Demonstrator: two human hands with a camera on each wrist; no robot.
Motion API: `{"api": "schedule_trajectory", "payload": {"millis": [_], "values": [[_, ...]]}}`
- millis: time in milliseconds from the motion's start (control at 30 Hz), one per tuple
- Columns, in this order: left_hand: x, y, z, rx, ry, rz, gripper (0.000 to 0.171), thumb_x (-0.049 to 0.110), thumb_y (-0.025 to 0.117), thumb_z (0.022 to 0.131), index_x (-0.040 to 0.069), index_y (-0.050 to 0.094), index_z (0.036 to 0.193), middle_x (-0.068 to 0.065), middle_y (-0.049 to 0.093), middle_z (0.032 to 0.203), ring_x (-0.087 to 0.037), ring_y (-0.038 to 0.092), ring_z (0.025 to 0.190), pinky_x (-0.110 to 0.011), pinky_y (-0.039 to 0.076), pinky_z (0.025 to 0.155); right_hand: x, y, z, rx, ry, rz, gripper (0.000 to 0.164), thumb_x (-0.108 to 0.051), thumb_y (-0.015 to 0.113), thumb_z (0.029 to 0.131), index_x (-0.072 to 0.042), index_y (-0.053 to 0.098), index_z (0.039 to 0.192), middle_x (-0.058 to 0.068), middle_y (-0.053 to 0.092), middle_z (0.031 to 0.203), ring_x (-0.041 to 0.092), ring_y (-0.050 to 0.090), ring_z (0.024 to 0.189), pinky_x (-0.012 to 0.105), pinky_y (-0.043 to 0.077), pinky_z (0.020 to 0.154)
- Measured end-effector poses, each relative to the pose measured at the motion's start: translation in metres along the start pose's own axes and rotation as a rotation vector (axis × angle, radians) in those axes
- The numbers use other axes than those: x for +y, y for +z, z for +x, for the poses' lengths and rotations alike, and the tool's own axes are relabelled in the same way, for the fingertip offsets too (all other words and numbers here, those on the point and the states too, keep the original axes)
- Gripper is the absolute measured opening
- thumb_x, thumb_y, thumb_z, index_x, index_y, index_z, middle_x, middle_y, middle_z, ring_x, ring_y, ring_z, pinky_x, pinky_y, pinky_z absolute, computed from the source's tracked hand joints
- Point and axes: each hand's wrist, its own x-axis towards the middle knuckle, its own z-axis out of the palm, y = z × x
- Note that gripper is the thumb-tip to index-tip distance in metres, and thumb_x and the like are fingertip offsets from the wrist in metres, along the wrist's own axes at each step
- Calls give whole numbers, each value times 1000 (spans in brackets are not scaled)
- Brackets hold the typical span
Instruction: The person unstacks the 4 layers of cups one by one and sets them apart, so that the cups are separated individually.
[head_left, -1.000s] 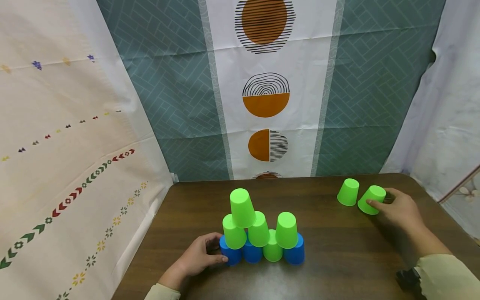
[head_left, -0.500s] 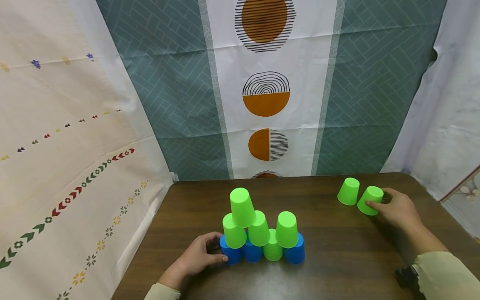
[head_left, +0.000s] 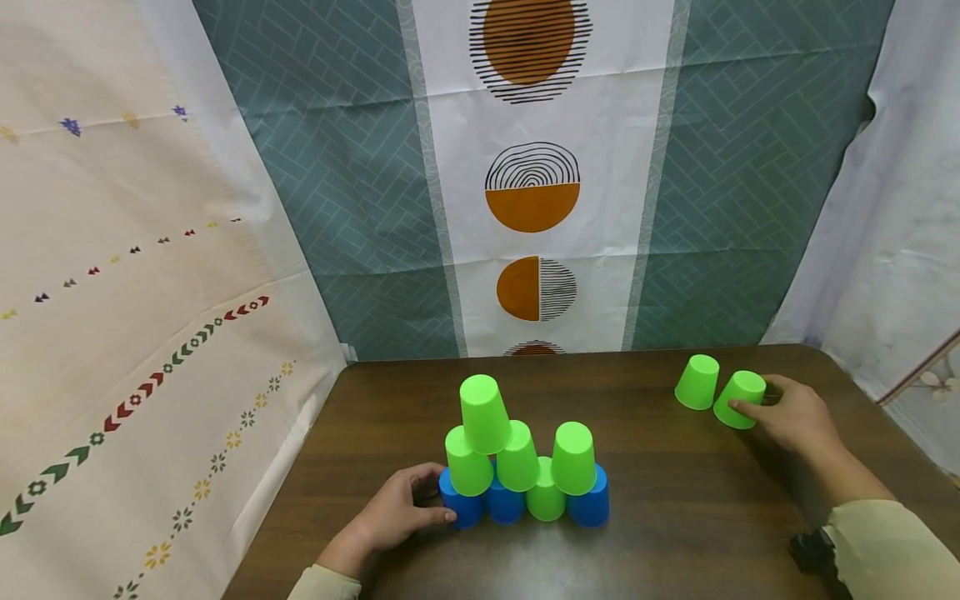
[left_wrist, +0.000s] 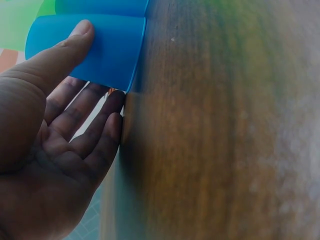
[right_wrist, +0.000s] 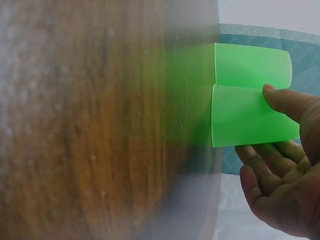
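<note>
Upside-down plastic cups form a stack in the middle of the head view. Its bottom row has a blue cup (head_left: 462, 507) at the left end, a second blue cup (head_left: 505, 505), a green cup (head_left: 546, 500) and a third blue cup (head_left: 590, 505). Green cups stand above, with one top green cup (head_left: 483, 415) highest at the left. My left hand (head_left: 400, 510) holds the leftmost blue cup (left_wrist: 100, 50), thumb on its front, fingers at the far side. Far right, my right hand (head_left: 797, 417) grips an upside-down green cup (right_wrist: 250, 117) between thumb and fingers.
Another green cup (head_left: 697, 383) stands upside down just left of the gripped one, near the back edge of the brown wooden table (head_left: 675, 533). Patterned cloth (head_left: 337, 208) hangs behind the table and along its sides.
The right hand and its green cup have shifted very slightly left. The left hand and the stacked cups stay where they were.
</note>
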Motion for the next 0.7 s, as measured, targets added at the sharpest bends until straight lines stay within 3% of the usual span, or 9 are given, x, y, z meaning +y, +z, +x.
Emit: {"api": "schedule_trajectory", "payload": {"millis": [400,700], "values": [[-1,3,1,-5,36,-19,44,26,86,91,19,67,130,5,71,126,-19,65,122,-35,52,105,-2,-1,0,-25,10,9,84,-46,81,91,17,49,137,40,63,120,56,61,103,62,53,77],[-1,2,0,-8,33,-13,44,26,85,91,19,67,130,4,71,126,-20,65,123,-40,52,106,-3,-1,-1,-24,15,-4,85,-48,81,91,16,50,137,40,63,119,56,61,104,62,52,77]]}}
